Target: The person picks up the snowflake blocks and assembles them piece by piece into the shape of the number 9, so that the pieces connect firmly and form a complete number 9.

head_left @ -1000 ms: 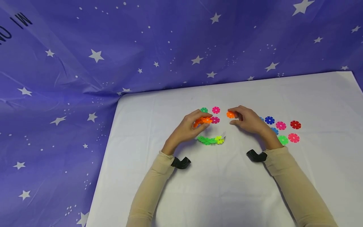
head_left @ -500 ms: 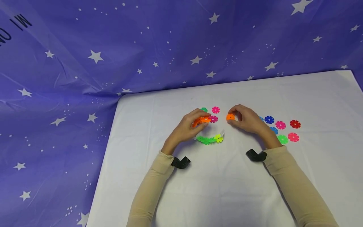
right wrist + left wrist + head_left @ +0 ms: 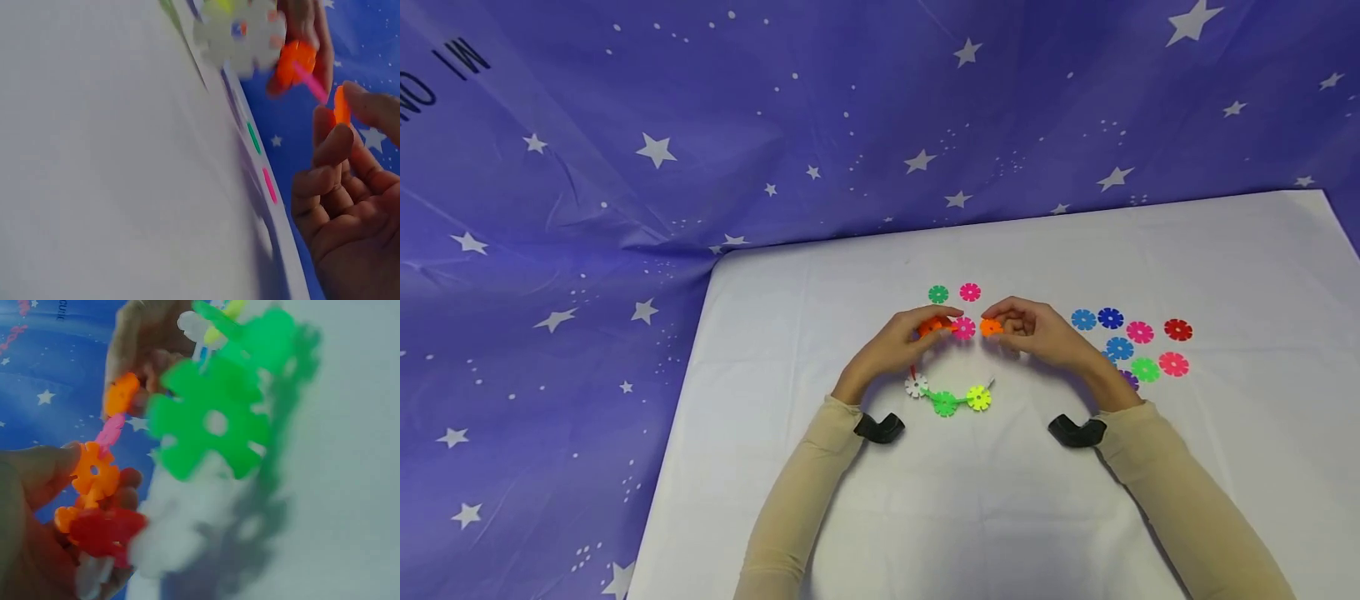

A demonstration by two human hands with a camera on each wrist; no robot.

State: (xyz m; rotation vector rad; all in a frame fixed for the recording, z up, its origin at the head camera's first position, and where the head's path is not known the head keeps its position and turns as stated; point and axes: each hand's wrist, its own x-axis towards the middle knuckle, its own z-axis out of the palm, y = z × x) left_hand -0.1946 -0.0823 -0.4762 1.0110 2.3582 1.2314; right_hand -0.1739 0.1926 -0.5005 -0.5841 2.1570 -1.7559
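My left hand (image 3: 898,342) grips a curved chain of slotted plastic flower discs, its fingers around the orange discs (image 3: 95,470) and a red disc (image 3: 106,532). A pink disc (image 3: 964,328) sticks out from the chain's end toward the right hand. From the other end hang a white disc (image 3: 916,385), green discs (image 3: 945,404) and a yellow disc (image 3: 978,397). My right hand (image 3: 1037,335) pinches a single orange disc (image 3: 342,106) between thumb and fingertips. A small gap shows between this disc and the pink one in the right wrist view.
Behind the hands lie a loose green disc (image 3: 938,294) and a pink disc (image 3: 970,292) on the white tablecloth (image 3: 970,517). Several loose discs, among them a dark blue disc (image 3: 1110,318) and a red disc (image 3: 1177,330), lie right of the right hand. A starry purple backdrop (image 3: 850,108) borders the table.
My right hand has moved left and toward me, carrying the orange disc close to the pink one. The held chain has tilted, its green and yellow part now lower in the head view.
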